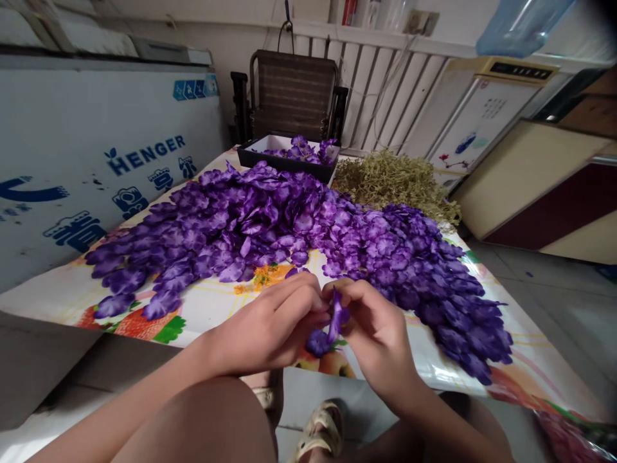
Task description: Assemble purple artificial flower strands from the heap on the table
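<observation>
My left hand (267, 325) and right hand (378, 331) pinch a purple fabric flower (324, 334) just below the petal heap (250, 222); it looks light and limp, best held at its centre.

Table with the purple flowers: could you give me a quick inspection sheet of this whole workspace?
Surface: glossy fruit-print tablecloth.
Job's things: heaped artificial purple flowers; black tray holding more blooms.
Clutter: dried greenery behind the heap.
Hands: left hand and right hand both hold one purple flower just above the tablecloth.
Cables: thin white wires beyond the table.
Surroundings: HENGER chest freezer; mesh chair.
</observation>
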`<state>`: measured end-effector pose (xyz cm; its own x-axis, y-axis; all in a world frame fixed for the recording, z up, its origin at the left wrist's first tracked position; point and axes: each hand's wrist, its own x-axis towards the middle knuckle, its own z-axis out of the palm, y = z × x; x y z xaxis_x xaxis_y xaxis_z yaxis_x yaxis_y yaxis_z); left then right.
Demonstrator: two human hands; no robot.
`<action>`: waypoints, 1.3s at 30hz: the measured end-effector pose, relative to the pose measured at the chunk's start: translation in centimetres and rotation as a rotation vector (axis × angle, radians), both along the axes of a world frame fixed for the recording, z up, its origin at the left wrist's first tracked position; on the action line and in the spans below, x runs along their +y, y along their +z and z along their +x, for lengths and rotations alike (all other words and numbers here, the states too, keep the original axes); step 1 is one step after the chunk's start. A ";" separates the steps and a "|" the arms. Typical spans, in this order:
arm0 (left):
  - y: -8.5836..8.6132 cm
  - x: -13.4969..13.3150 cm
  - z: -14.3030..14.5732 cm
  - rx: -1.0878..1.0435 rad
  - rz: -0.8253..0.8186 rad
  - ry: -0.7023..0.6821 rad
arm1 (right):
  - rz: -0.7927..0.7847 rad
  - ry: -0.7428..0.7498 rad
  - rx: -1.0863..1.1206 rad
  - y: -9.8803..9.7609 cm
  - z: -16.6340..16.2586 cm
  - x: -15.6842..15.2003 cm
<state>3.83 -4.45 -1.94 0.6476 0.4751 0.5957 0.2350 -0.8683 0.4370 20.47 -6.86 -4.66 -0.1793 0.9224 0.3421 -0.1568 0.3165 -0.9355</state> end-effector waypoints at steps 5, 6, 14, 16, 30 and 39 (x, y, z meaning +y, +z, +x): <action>1.8 0.1 -0.1 -0.035 -0.447 -0.010 | 0.059 0.003 -0.055 1.2 -0.1 -0.3; 2.2 0.3 0.0 -0.092 -0.584 -0.036 | 0.071 -0.021 -0.084 1.8 0.0 -0.4; 4.4 0.2 1.4 -0.388 -1.024 -0.119 | 0.209 -0.249 -0.188 5.9 1.4 -1.6; 4.6 -0.3 1.6 -0.420 -0.991 -0.111 | 0.283 -0.294 -0.208 6.5 1.6 -2.3; 6.3 -3.2 2.3 -0.579 -1.058 -0.193 | 0.687 -0.410 -0.664 9.1 1.6 -5.7; 8.1 -4.7 1.5 -0.207 -0.805 -0.076 | 0.367 -0.365 -0.605 8.8 1.9 -6.2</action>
